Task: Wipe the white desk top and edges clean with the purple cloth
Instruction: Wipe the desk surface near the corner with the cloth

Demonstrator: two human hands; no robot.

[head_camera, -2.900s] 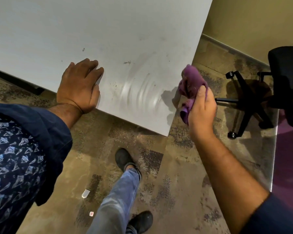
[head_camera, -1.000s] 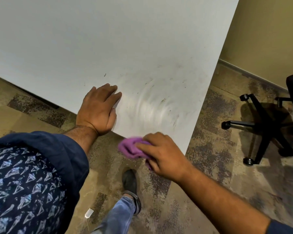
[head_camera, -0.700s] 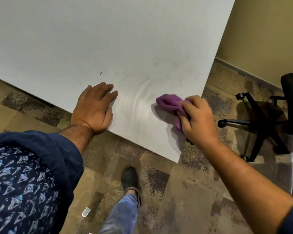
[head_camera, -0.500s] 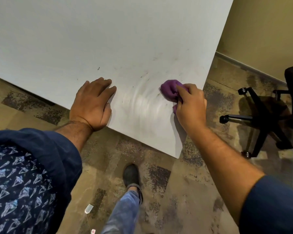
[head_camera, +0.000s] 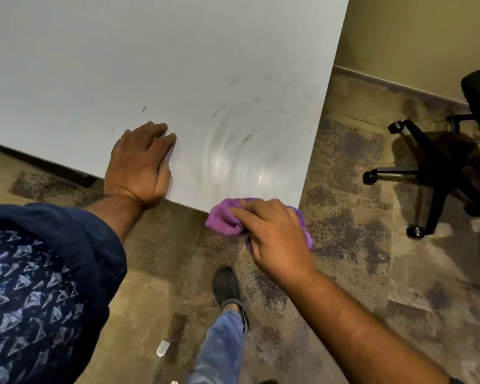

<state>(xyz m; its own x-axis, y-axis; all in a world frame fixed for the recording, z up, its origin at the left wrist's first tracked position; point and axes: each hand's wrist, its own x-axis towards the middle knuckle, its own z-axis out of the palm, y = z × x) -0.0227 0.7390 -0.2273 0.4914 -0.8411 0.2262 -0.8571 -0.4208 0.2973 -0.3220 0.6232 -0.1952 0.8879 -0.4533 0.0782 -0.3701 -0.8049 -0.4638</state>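
The white desk top (head_camera: 155, 65) fills the upper left, its near corner pointing toward me. Wet swirl marks and a few dark specks show near that corner. My right hand (head_camera: 275, 239) grips the bunched purple cloth (head_camera: 223, 221) against the desk's front edge, just left of the corner. My left hand (head_camera: 140, 164) lies flat, palm down, on the desk near the front edge, fingers together, holding nothing.
A black office chair (head_camera: 441, 173) with a wheeled star base stands on the right. Mottled brown carpet covers the floor below, where my leg and dark shoe (head_camera: 226, 285) show. A small white scrap (head_camera: 162, 347) lies on the carpet. A beige wall (head_camera: 416, 37) rises at the back right.
My right hand has drawn the purple cloth off the desk top near the right side and down to the front edge by the corner. My left hand stays planted on the desk.
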